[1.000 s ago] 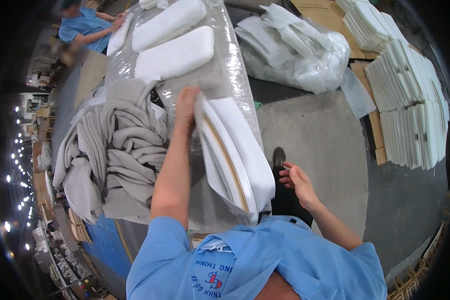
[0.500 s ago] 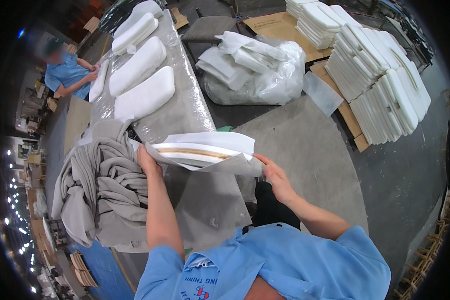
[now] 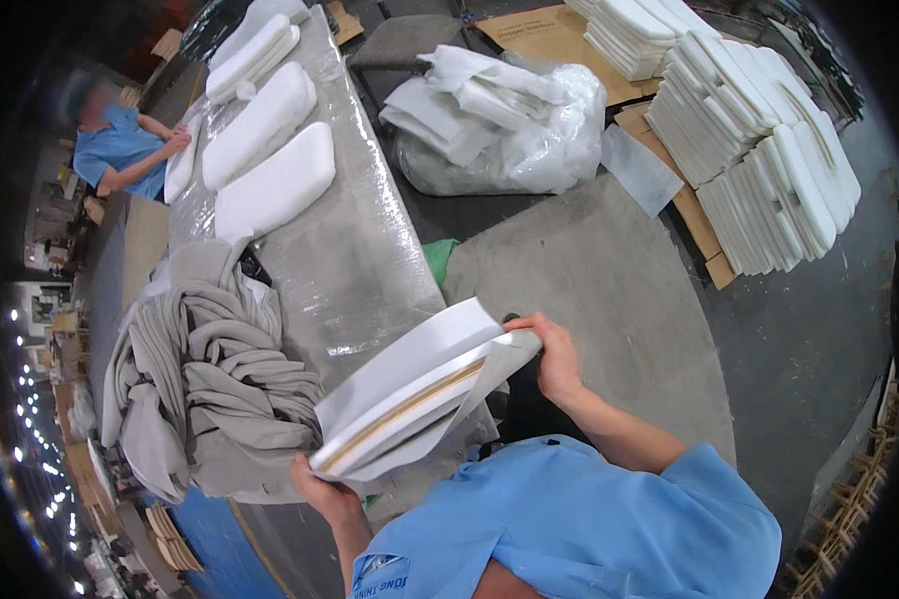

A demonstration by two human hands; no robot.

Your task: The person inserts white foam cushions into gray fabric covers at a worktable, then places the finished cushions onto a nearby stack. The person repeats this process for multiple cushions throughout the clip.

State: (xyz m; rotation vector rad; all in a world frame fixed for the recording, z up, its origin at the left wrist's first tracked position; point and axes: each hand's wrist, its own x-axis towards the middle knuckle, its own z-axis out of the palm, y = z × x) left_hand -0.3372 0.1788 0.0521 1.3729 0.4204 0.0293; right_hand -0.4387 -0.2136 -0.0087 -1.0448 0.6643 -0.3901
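Between both hands is a curved padded panel point(image 3: 415, 399), with a tan wood-like layer between white foam layers and grey fabric point(image 3: 489, 374) folded along its near side. My left hand point(image 3: 328, 491) grips its lower left end, fingers closed and partly behind it. My right hand point(image 3: 554, 357) is closed on the upper right end, with the fabric under its fingers. The panel is tilted, its left end closer to my body. Beyond my left hand, a heap of grey fabric covers point(image 3: 215, 369) lies on the plastic-wrapped table point(image 3: 355, 240).
Several white padded pieces point(image 3: 275, 190) lie along the table, where a person in blue point(image 3: 120, 150) handles one. A plastic bag of white wadding point(image 3: 509, 120) sits beyond it. Tall stacks of white foam pads point(image 3: 759, 160) stand on cardboard at the far right.
My left hand has come down and closer to my body, swinging the panel's left end with it. My right hand has shifted slightly, keeping its grip.
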